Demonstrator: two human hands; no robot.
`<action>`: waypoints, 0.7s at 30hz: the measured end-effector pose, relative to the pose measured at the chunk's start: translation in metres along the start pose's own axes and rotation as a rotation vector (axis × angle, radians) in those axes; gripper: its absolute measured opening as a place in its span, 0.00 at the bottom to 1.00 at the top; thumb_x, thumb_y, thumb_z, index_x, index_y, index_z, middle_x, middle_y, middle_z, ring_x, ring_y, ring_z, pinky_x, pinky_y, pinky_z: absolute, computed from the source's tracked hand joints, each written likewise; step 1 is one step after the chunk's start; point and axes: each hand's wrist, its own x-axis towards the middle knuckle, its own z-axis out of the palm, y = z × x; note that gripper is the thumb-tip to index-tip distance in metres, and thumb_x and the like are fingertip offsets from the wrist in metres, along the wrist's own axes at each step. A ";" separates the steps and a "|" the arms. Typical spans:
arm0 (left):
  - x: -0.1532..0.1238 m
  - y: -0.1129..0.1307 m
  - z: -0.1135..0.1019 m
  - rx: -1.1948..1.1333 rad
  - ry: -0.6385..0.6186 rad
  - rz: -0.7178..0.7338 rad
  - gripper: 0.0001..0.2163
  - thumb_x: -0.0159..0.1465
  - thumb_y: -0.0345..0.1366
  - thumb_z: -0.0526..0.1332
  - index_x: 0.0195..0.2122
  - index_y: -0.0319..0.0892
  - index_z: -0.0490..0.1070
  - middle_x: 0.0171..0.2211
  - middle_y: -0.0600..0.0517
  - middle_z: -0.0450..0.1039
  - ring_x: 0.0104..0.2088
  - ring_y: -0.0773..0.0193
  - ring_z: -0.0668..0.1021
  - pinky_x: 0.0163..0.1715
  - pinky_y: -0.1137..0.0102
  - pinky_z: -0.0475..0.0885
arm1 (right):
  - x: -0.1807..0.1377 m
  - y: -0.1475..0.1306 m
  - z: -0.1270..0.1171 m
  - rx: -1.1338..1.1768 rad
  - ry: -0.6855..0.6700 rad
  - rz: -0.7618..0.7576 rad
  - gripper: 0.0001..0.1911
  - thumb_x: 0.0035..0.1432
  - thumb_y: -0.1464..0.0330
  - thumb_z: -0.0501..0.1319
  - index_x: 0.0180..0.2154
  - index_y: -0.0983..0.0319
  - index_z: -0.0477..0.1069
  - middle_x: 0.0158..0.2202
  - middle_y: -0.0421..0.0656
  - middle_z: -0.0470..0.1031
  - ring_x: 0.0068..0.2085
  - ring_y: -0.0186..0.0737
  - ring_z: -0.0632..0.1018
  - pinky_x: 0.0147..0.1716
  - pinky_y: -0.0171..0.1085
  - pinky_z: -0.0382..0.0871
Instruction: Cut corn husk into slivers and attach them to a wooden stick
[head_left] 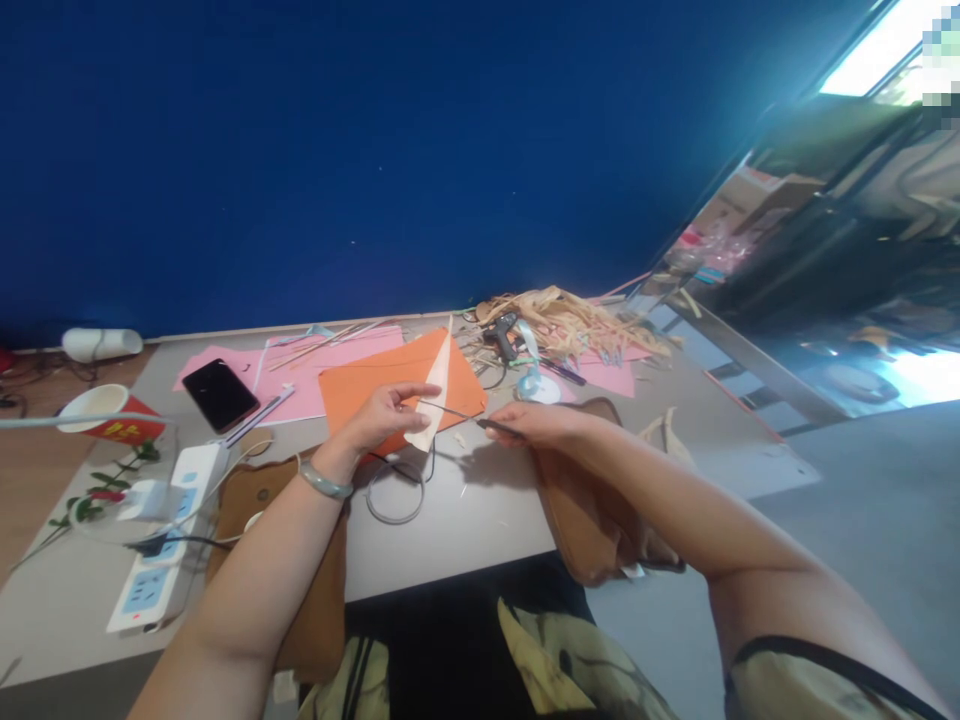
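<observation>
My left hand (386,415) pinches a pale, pointed, leaf-shaped strip (436,395) between thumb and fingers, holding it upright above the orange sheet. My right hand (525,425) is closed around a thin dark-handled tool (499,428). The tool's slender shaft points left and its tip reaches the strip near my left fingers; whether it touches is too small to tell. Beneath my hands lie the orange sheet (360,385) and a coiled grey cable (395,520).
A heap of pale strips (577,325) lies at the back, beside a black glue gun (502,335) and a roll of tape (536,385). At left are a phone (220,394), a red paper cup (124,425) and a power strip (165,545). Brown cushions (577,510) lie under my forearms.
</observation>
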 end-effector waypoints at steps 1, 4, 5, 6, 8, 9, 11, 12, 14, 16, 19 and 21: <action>0.000 0.001 0.000 0.001 0.000 -0.004 0.26 0.49 0.34 0.68 0.50 0.36 0.71 0.16 0.60 0.58 0.15 0.77 0.60 0.17 0.77 0.56 | 0.000 0.000 0.000 0.007 -0.013 -0.009 0.21 0.52 0.52 0.58 0.23 0.63 0.58 0.19 0.34 0.55 0.21 0.27 0.54 0.22 0.32 0.46; -0.001 0.003 0.001 0.011 0.001 -0.014 0.26 0.49 0.34 0.68 0.51 0.35 0.70 0.16 0.61 0.59 0.16 0.77 0.60 0.18 0.78 0.57 | 0.001 0.000 0.002 0.050 -0.050 -0.036 0.21 0.52 0.53 0.58 0.23 0.62 0.57 0.18 0.34 0.54 0.21 0.27 0.54 0.22 0.32 0.45; -0.001 0.003 0.001 0.014 0.000 -0.012 0.26 0.49 0.34 0.68 0.51 0.35 0.70 0.17 0.60 0.59 0.16 0.77 0.60 0.18 0.78 0.57 | 0.002 0.000 0.002 0.069 -0.055 -0.041 0.21 0.52 0.53 0.58 0.22 0.62 0.56 0.18 0.33 0.54 0.21 0.27 0.54 0.22 0.32 0.45; -0.001 0.003 0.001 0.016 -0.001 -0.008 0.26 0.49 0.34 0.68 0.51 0.35 0.70 0.17 0.60 0.60 0.16 0.77 0.60 0.18 0.78 0.57 | 0.003 0.000 0.003 0.088 -0.055 -0.045 0.22 0.52 0.53 0.58 0.22 0.62 0.55 0.18 0.33 0.54 0.21 0.26 0.54 0.22 0.32 0.45; 0.000 0.001 0.000 0.016 -0.016 -0.001 0.26 0.49 0.34 0.68 0.50 0.35 0.70 0.17 0.60 0.61 0.17 0.77 0.61 0.18 0.78 0.57 | 0.005 0.001 0.005 0.114 -0.058 -0.045 0.22 0.52 0.53 0.59 0.22 0.62 0.55 0.19 0.34 0.55 0.21 0.26 0.54 0.22 0.32 0.45; 0.000 0.000 0.000 0.017 -0.026 0.000 0.26 0.49 0.34 0.68 0.50 0.36 0.70 0.17 0.59 0.61 0.17 0.77 0.62 0.18 0.78 0.58 | 0.006 0.001 0.005 0.122 -0.061 -0.046 0.22 0.51 0.53 0.59 0.22 0.62 0.55 0.19 0.34 0.55 0.21 0.26 0.54 0.22 0.32 0.45; 0.001 -0.002 -0.001 0.015 -0.043 0.001 0.25 0.49 0.34 0.68 0.50 0.36 0.70 0.17 0.59 0.61 0.17 0.76 0.62 0.19 0.78 0.58 | 0.008 0.002 0.005 0.122 -0.067 -0.056 0.22 0.52 0.53 0.59 0.21 0.62 0.55 0.18 0.34 0.55 0.21 0.26 0.55 0.22 0.32 0.45; 0.001 -0.003 -0.001 0.011 -0.049 0.000 0.25 0.50 0.34 0.68 0.50 0.37 0.70 0.17 0.59 0.61 0.17 0.76 0.62 0.19 0.77 0.58 | 0.008 0.002 0.005 0.119 -0.069 -0.064 0.22 0.52 0.53 0.58 0.21 0.62 0.55 0.18 0.34 0.55 0.21 0.26 0.54 0.22 0.32 0.45; 0.001 -0.004 -0.002 0.000 -0.054 -0.002 0.26 0.49 0.34 0.69 0.50 0.37 0.70 0.17 0.59 0.61 0.17 0.76 0.63 0.19 0.77 0.59 | 0.008 0.003 0.005 0.107 -0.069 -0.081 0.23 0.54 0.53 0.57 0.21 0.62 0.55 0.18 0.33 0.54 0.21 0.26 0.54 0.22 0.33 0.44; 0.002 -0.005 -0.002 -0.009 -0.063 -0.005 0.26 0.49 0.35 0.69 0.51 0.37 0.70 0.17 0.60 0.62 0.16 0.76 0.63 0.19 0.77 0.59 | 0.007 0.002 0.004 0.093 -0.066 -0.082 0.22 0.55 0.53 0.56 0.21 0.63 0.55 0.18 0.33 0.53 0.21 0.26 0.53 0.22 0.33 0.44; 0.002 -0.005 -0.001 -0.007 -0.080 -0.014 0.27 0.49 0.35 0.69 0.51 0.37 0.70 0.16 0.60 0.60 0.15 0.77 0.61 0.18 0.77 0.57 | 0.004 0.001 0.005 0.074 -0.057 -0.049 0.21 0.55 0.54 0.57 0.22 0.63 0.57 0.18 0.33 0.54 0.21 0.27 0.54 0.22 0.33 0.45; 0.002 -0.005 0.000 -0.002 -0.086 -0.021 0.27 0.49 0.35 0.69 0.51 0.37 0.70 0.15 0.61 0.58 0.15 0.77 0.59 0.16 0.77 0.55 | 0.003 0.000 0.007 0.077 -0.053 -0.034 0.21 0.55 0.55 0.57 0.22 0.63 0.57 0.18 0.33 0.54 0.21 0.27 0.55 0.22 0.32 0.45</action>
